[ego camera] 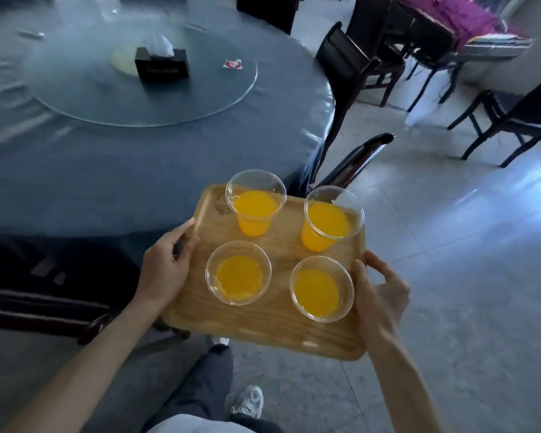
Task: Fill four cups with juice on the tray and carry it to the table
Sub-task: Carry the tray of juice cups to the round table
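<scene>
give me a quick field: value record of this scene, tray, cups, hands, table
tray: wooden tray, held in the air, its far edge near the table edge
cups: four clear cups on the tray, all holding orange juice
left hand: left hand grips the tray's left edge
right hand: right hand grips the tray's right edge
table: round table with blue cloth, glass turntable, tissue box
nearby: dark chairs

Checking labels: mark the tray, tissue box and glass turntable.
tray (263,335): head view, bare wood near front edge.
tissue box (162,68): head view, dark front face.
glass turntable (200,98): head view, bare glass.
</scene>
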